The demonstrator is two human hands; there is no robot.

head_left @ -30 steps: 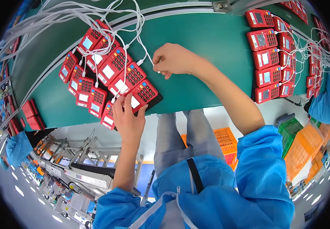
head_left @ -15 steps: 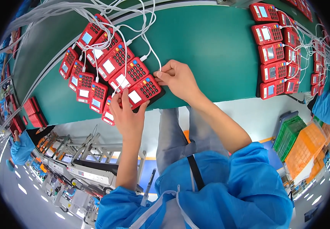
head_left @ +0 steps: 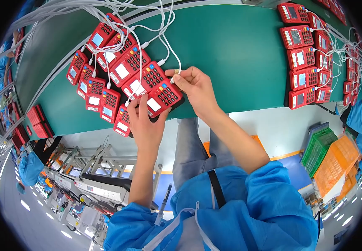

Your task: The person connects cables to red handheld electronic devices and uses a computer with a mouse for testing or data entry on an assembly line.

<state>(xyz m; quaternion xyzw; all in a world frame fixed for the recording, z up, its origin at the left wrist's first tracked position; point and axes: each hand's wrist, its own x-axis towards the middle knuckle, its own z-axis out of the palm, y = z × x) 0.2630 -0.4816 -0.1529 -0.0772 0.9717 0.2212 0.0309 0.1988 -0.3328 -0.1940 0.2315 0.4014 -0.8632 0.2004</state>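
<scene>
A red payment terminal (head_left: 166, 97) with a dark keypad and a lit white screen lies at the near right end of a bank of similar terminals. My left hand (head_left: 146, 125) grips its lower end, thumb at the near edge and fingers beside the screen. At the opposite, keypad end, my right hand (head_left: 197, 88) pinches the white plug of a charging cable (head_left: 178, 58) between thumb and forefinger. The plug meets the terminal's edge; my fingers hide how far it is in. Just beyond lies another red terminal (head_left: 147, 77) with a white cable plugged in.
White cables (head_left: 64, 12) hang in a bundle over the far left of the green table (head_left: 227, 46). More wired terminals (head_left: 300, 79) stand in rows at the right. Red terminals (head_left: 40, 121) lie at the left end. Green (head_left: 317, 150) and orange crates (head_left: 336, 163) stand below right.
My right hand has brought the plug up against the terminal's keypad end, its thumb now pressed on the plug. My left hand keeps its hold on the same terminal. The view has shifted slightly.
</scene>
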